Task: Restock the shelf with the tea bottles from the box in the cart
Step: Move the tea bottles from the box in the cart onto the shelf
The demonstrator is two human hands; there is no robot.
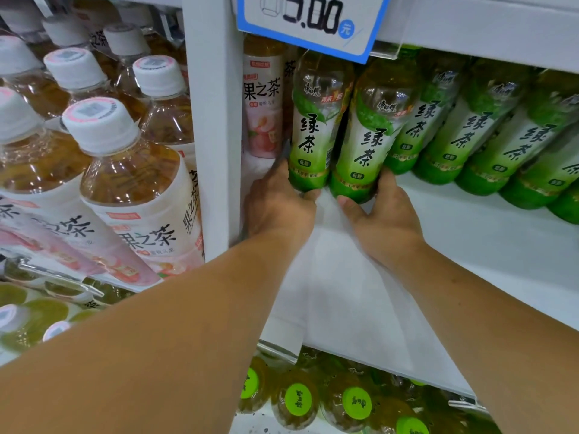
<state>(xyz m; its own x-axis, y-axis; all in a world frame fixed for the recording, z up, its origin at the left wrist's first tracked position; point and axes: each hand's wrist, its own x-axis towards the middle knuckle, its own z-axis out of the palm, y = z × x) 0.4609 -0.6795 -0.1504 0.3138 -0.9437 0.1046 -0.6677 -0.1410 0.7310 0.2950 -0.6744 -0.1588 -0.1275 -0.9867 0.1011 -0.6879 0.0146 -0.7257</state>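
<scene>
Shelf [470, 239]: stocked row [476, 133] along the back, front bare. Left hand [279, 211] grips left bottle [308, 130] by its base and right hand [383, 214] grips right bottle [366, 139], both bottles apparently standing at the shelf's left end. Box and cart are out of view, so the remaining stock cannot be judged.

The left-hand bottle [313, 126] and right-hand bottle [369, 136], gripped by the left hand [279, 205] and right hand [382, 211], are made of clear glossy plastic wrapped in shiny printed film. The shelf board [470, 220] under the hands is finished smooth, white and matt. Ribbed white plastic caps [100, 123] are seen left of the left hand.
</scene>
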